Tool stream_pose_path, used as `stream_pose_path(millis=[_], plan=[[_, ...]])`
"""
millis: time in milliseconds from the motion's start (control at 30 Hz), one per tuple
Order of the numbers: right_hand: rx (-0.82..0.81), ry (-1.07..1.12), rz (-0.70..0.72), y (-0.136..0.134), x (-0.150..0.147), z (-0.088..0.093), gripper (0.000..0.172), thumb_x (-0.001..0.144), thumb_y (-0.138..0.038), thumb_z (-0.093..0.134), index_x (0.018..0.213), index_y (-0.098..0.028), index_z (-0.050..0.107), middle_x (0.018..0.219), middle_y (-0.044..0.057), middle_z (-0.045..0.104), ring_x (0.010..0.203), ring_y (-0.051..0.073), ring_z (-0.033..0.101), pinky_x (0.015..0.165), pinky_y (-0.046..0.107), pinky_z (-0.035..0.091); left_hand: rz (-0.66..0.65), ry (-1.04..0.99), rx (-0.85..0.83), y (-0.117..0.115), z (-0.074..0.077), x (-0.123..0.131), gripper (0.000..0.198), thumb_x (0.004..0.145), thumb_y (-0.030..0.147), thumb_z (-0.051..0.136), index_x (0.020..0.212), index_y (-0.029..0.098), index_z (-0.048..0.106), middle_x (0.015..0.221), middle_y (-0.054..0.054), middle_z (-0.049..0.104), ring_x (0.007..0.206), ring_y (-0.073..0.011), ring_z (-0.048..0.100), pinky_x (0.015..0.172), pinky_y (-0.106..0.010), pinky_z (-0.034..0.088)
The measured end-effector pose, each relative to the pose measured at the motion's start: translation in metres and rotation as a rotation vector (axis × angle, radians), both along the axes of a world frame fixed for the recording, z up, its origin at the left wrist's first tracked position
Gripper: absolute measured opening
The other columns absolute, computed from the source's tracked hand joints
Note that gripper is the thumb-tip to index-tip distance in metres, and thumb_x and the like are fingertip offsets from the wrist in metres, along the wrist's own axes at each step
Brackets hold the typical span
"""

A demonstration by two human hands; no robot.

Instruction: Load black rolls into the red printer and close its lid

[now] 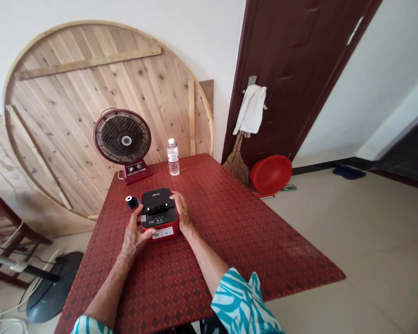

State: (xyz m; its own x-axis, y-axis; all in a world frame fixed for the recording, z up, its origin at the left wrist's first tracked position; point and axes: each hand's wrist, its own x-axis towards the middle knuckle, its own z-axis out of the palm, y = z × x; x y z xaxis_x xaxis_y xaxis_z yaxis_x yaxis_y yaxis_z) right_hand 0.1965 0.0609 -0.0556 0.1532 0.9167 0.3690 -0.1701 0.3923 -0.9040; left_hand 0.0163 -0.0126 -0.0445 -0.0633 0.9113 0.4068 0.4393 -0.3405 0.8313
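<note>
A box-shaped device (156, 196) with a black top and red sides sits on the red patterned table. A white label (163, 233) is stuck on its near side. Across its top lies a dark bundle (158, 208) with small white ends, perhaps a folded cable. My left hand (136, 236) grips the device's left side, thumb along the near face. On the right side rests my right hand (181, 211), its fingers curled at the far right corner. Just left of the device is a small black roll (129, 202) with a white end.
A maroon fan (122, 137) and a water bottle (173, 157) stand at the far side of the table (230, 232). Behind leans a round wooden board (73, 93). A broom (237, 162) and a red basin (271, 174) are by the door. A wooden chair (10, 232) stands left.
</note>
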Motion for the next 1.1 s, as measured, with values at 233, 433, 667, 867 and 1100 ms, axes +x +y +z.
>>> stream_pose_path(millis=[233, 433, 667, 867, 1100], plan=[[0.073, -0.073, -0.010, 0.004, 0.005, -0.004, 0.034, 0.090, -0.045, 0.038, 0.080, -0.025, 0.063, 0.114, 0.004, 0.060, 0.114, 0.018, 0.054, 0.104, 0.033, 0.037, 0.043, 0.278, 0.207, 0.014, -0.005, -0.010, 0.076, 0.068, 0.064, 0.068, 0.126, 0.019, 0.053, 0.141, -0.018, 0.045, 0.128, -0.0373, 0.046, 0.094, -0.050, 0.049], [0.085, -0.058, -0.027, 0.006, 0.006, -0.007, 0.034, 0.089, -0.046, 0.041, 0.080, -0.025, 0.065, 0.113, 0.004, 0.061, 0.113, 0.019, 0.056, 0.103, 0.034, 0.038, -0.010, 0.216, 0.227, 0.016, -0.011, -0.011, 0.080, 0.070, 0.067, 0.064, 0.132, 0.019, 0.048, 0.138, -0.018, 0.047, 0.129, -0.0361, 0.045, 0.102, -0.052, 0.042], [0.005, -0.001, -0.025, 0.005, 0.004, -0.015, 0.040, 0.088, -0.054, 0.044, 0.106, -0.026, 0.065, 0.119, 0.005, 0.066, 0.116, 0.021, 0.056, 0.107, 0.039, 0.038, -0.003, -0.433, 0.018, 0.008, -0.011, -0.005, 0.064, 0.087, 0.062, 0.046, 0.138, 0.023, 0.046, 0.134, -0.014, 0.054, 0.111, -0.0260, 0.060, 0.088, -0.038, 0.051], [-0.065, 0.034, 0.012, 0.005, 0.003, -0.018, 0.051, 0.085, -0.062, 0.045, 0.114, -0.024, 0.063, 0.124, 0.006, 0.065, 0.119, 0.023, 0.056, 0.107, 0.040, 0.038, -0.062, -0.642, -0.132, 0.013, -0.010, -0.007, 0.054, 0.079, 0.047, 0.067, 0.127, 0.024, 0.058, 0.121, -0.007, 0.063, 0.103, -0.0227, 0.063, 0.087, -0.033, 0.050], [-0.101, 0.041, 0.070, 0.005, 0.003, -0.019, 0.052, 0.086, -0.060, 0.043, 0.118, -0.024, 0.061, 0.128, 0.006, 0.063, 0.123, 0.022, 0.053, 0.110, 0.039, 0.035, -0.078, -0.720, -0.176, 0.016, -0.002, -0.002, 0.053, 0.071, 0.034, 0.073, 0.122, 0.024, 0.060, 0.118, -0.005, 0.065, 0.098, -0.0203, 0.064, 0.082, -0.030, 0.049]])
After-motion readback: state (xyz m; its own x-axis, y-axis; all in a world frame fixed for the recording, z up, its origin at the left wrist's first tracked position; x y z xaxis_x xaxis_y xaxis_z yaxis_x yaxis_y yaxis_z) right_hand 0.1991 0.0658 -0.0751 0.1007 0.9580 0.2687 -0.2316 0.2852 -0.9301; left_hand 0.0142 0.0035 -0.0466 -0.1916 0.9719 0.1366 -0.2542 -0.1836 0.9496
